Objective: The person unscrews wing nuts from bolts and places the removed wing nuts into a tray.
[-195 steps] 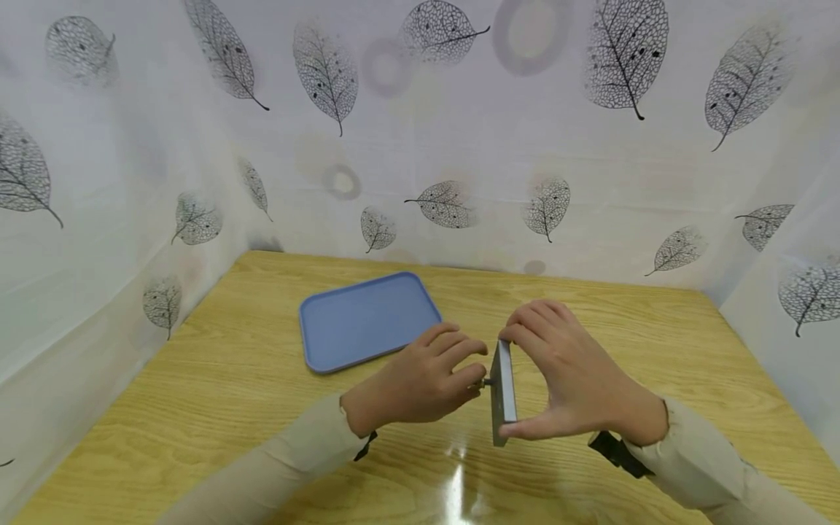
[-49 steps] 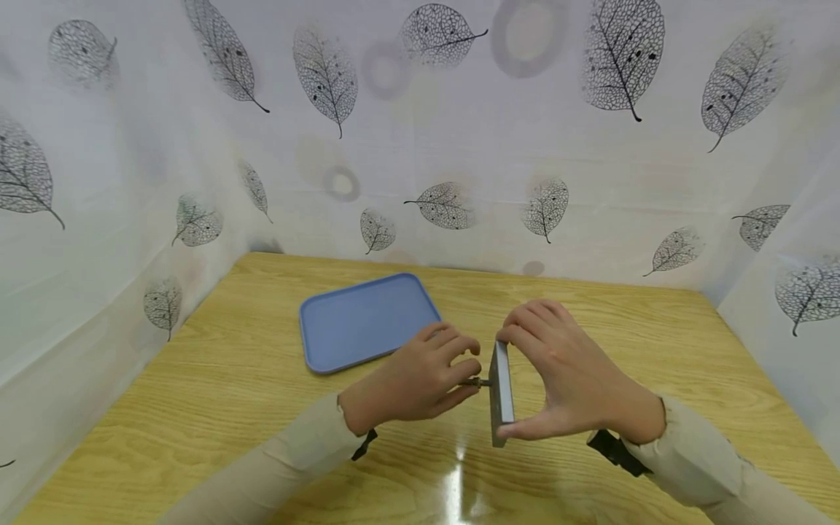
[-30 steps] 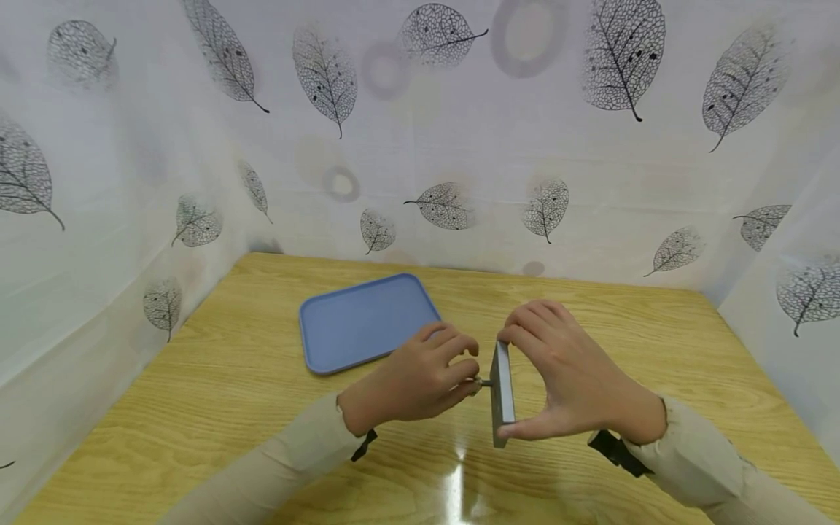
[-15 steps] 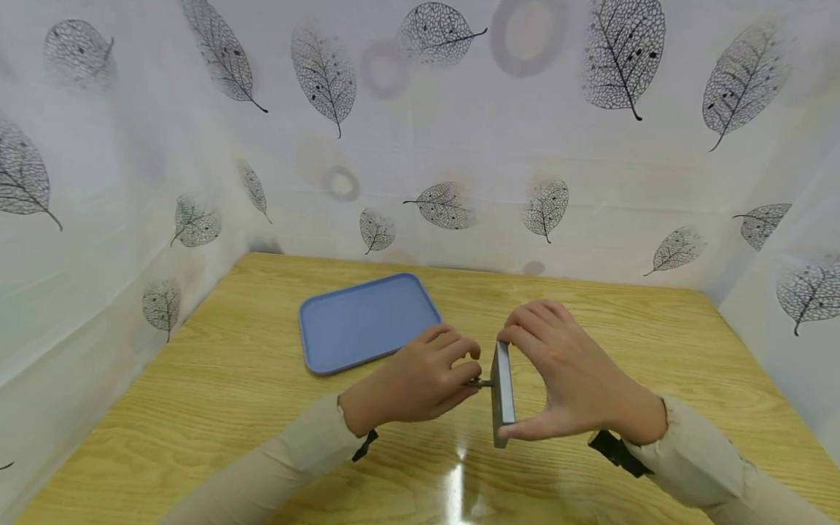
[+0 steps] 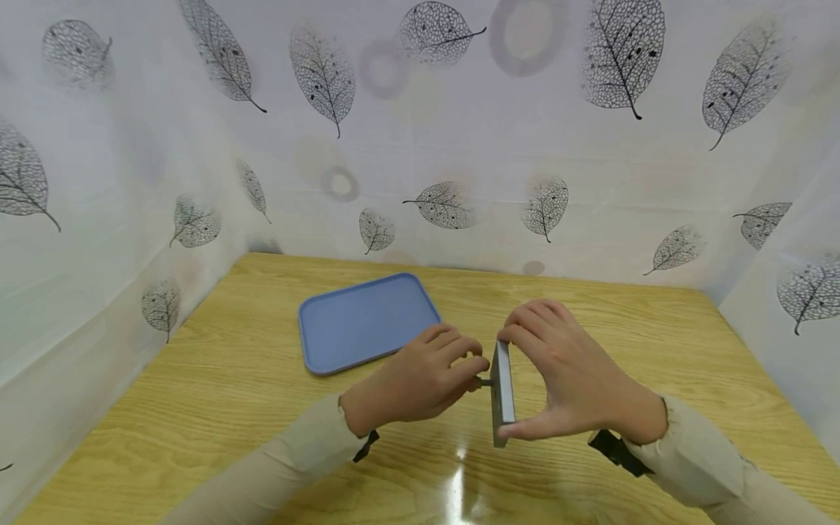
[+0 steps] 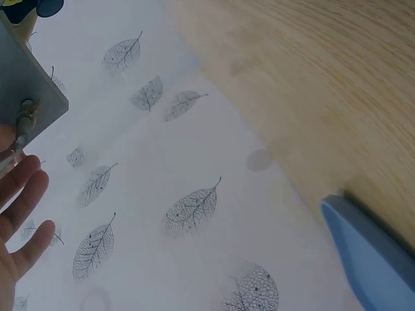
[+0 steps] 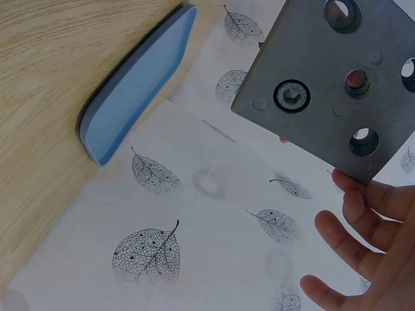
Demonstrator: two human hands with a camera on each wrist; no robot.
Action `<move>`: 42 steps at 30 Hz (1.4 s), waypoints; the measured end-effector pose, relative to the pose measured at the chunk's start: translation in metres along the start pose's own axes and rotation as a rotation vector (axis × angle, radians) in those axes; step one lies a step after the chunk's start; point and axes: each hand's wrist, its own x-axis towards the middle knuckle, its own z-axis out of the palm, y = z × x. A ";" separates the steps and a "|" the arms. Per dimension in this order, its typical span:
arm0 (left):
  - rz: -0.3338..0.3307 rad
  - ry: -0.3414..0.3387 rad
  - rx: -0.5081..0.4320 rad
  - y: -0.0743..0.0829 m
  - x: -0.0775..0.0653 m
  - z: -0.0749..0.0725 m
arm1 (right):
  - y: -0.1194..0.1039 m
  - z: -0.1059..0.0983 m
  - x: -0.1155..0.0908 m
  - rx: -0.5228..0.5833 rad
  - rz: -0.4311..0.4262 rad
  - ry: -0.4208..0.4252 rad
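Note:
A square grey metal plate (image 7: pixel 343 129) with several round holes stands on edge above the table. My right hand (image 5: pixel 577 375) holds it by opposite edges, thumb below and fingers above. In one hole sits a bolt, its hex-socket head (image 7: pixel 292 96) facing the right wrist camera. On the plate's other face the bolt's shank (image 6: pixel 26 123) sticks out, with a brassy part on it that may be a nut. My left hand (image 5: pixel 426 375) pinches the shank's outer end between thumb and fingers. Those fingers partly hide the end.
A blue tray (image 5: pixel 367 324) lies on the wood-grain table (image 5: pixel 223 379), behind and left of my left hand. White leaf-print sheets (image 5: pixel 459 146) stand at the back and sides.
My left fingers have shifted about the bolt several times, showing and covering its brassy part. Now they reach nearer the plate. The right hand and the plate stay almost in place.

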 end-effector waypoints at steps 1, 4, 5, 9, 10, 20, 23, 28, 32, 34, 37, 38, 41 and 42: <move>0.005 0.013 0.000 0.000 0.000 0.000 | 0.000 0.000 0.000 0.001 -0.001 0.000; 0.019 0.043 0.005 0.000 0.000 0.000 | 0.000 0.000 0.000 0.004 -0.003 -0.001; 0.021 0.047 0.007 0.000 0.000 0.000 | 0.000 0.000 0.001 0.005 -0.003 -0.002; 0.021 0.048 0.012 0.000 -0.001 0.000 | -0.001 0.000 0.001 0.006 -0.003 -0.003; 0.021 0.047 0.011 0.000 -0.001 0.000 | -0.001 0.000 0.001 0.006 -0.002 -0.003; 0.010 -0.022 -0.032 0.000 -0.002 -0.003 | -0.001 0.001 0.001 -0.001 -0.005 -0.004; 0.012 -0.036 -0.034 0.000 -0.002 -0.003 | -0.001 0.001 0.001 -0.002 -0.007 -0.006; 0.014 -0.027 -0.022 -0.001 -0.002 -0.002 | -0.001 0.001 0.001 -0.003 -0.009 -0.007; 0.015 -0.022 -0.010 -0.001 -0.002 -0.001 | -0.001 0.001 0.001 -0.006 -0.010 -0.008; 0.016 -0.026 -0.009 -0.001 -0.002 -0.001 | -0.001 0.001 0.002 -0.006 -0.009 -0.009; 0.013 -0.035 -0.015 -0.001 -0.003 -0.001 | -0.002 0.000 0.002 -0.005 -0.008 -0.008; 0.011 -0.038 -0.016 -0.001 -0.003 -0.001 | -0.002 0.000 0.002 -0.004 -0.009 -0.007; 0.009 -0.038 -0.007 0.000 -0.004 0.000 | -0.002 0.000 0.002 -0.002 -0.008 -0.005; 0.009 -0.032 -0.003 0.000 -0.004 0.000 | -0.002 -0.001 0.002 -0.002 -0.009 -0.005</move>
